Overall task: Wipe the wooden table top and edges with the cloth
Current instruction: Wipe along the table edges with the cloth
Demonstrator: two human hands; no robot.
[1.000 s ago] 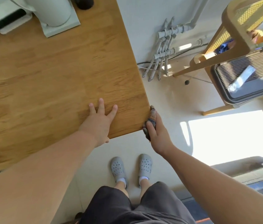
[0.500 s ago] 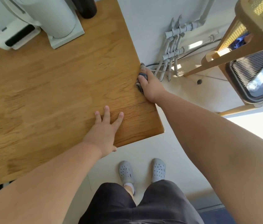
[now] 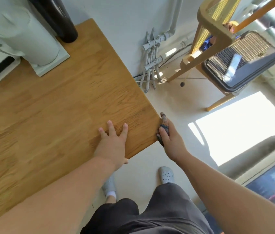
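- A wooden table (image 3: 52,112) stands against a pale wall, with a white appliance (image 3: 23,34) and a dark bottle (image 3: 60,19) at its far end; pipes (image 3: 152,59) run down the wall beside it, and a chair (image 3: 218,31) stands on the sunlit floor to the right.
- The left hand (image 3: 112,142) lies flat on the table top near the front right corner, fingers spread, holding nothing; it looks like a brace.
- The right hand (image 3: 170,137) is closed around a bunched dark cloth (image 3: 164,123) and presses it against the table's right side edge, just short of that corner.
- The cloth lies between the palm and the edge, its length running along the edge.
- That edge runs away from the person toward the wall, so any further wiping there would probably follow this line; the right hand is the nearer one.
- The front edge starts just round the corner, below the left wrist.
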